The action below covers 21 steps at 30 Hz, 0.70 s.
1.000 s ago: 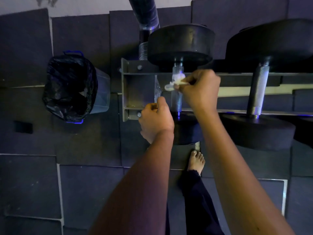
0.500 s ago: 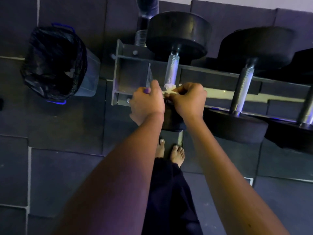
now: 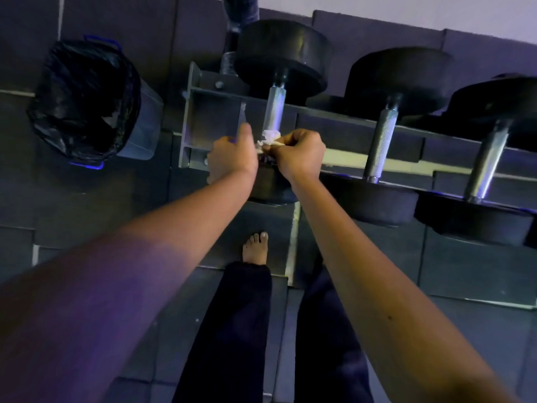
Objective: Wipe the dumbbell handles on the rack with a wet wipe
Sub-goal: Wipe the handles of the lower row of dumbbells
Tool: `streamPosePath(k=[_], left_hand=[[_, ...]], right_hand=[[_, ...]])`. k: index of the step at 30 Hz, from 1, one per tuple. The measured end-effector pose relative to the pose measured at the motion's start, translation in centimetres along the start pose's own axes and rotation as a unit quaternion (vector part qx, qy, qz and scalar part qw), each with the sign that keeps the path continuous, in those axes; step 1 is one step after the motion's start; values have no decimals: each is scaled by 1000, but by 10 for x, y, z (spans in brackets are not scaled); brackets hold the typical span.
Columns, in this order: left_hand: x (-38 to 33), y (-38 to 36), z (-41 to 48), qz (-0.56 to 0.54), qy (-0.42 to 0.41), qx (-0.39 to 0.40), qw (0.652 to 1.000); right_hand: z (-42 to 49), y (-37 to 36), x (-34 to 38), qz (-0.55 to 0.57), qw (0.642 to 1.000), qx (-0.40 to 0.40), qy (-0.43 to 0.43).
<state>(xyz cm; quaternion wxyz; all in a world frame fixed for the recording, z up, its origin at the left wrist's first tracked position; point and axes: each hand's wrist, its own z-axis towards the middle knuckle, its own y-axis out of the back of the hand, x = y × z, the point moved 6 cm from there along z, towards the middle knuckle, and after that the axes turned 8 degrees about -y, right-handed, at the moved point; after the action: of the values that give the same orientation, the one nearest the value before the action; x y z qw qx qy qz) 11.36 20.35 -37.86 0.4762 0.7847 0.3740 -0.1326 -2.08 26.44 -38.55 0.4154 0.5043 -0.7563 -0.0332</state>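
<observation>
Three black dumbbells lie across a grey metal rack (image 3: 213, 119). Their knurled steel handles are the left one (image 3: 274, 109), the middle one (image 3: 380, 141) and the right one (image 3: 488, 158). A crumpled white wet wipe (image 3: 268, 138) sits at the near end of the left handle. My right hand (image 3: 300, 155) pinches it there with curled fingers. My left hand (image 3: 232, 158) is right beside it, fingers curled round a clear plastic packet (image 3: 243, 110), thumb up and close to the wipe's left end. The hands hide the handle's near end.
A bin lined with a black bag (image 3: 87, 100) stands on the floor left of the rack. A dark padded post (image 3: 239, 13) rises behind the rack's left end. My bare foot (image 3: 255, 247) is on the dark floor mats just in front of the rack.
My right hand has drawn the wipe from the far part of the left handle down to its near end. My left hand has moved up against it. The view has swung right.
</observation>
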Motion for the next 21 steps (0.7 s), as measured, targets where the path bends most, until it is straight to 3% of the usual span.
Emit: streamPosePath(k=[4, 8, 10, 13, 16, 21], left_hand=[[2, -1, 2, 30, -57, 23, 998], [-20, -9, -34, 124, -240, -10, 963], [-30, -22, -58, 150, -293, -25, 944], [-50, -51, -88, 90, -343, -2, 935], [-66, -90, -110, -25, -322, 59, 945], [-59, -138, -116, -50, -162, 9, 985]], right_hand=[[3, 6, -6, -4, 999, 31, 17], [2, 42, -16, 15, 998, 32, 45], [1, 70, -24, 33, 998, 21, 49], [-3, 113, -32, 32, 997, 2, 68], [2, 148, -35, 24, 994, -40, 103], [22, 182, -57, 6, 991, -80, 105]])
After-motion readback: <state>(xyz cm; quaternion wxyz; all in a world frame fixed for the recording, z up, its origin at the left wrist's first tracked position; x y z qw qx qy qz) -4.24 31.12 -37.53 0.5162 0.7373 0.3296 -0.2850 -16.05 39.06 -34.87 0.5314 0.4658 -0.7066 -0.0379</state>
